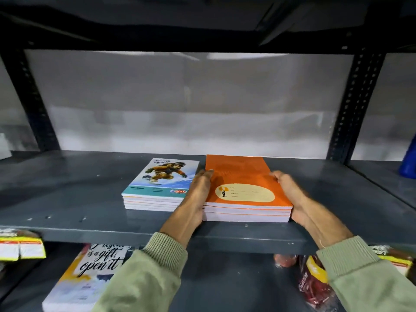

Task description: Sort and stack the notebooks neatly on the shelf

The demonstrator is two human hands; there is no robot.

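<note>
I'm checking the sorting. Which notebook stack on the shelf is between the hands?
The orange stack, on the right: the left hand and right hand press its two sides. The illustrated-cover stack lies outside them, to the left.

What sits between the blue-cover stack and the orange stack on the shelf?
In the head view, the left hand, fingers straight, lies in that gap, pressed against the side of the orange stack, beside the blue-cover stack.

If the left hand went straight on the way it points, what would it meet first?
Left hand points between the orange stack and illustrated stack; beyond, probably the white back panel, depth unclear.
</note>
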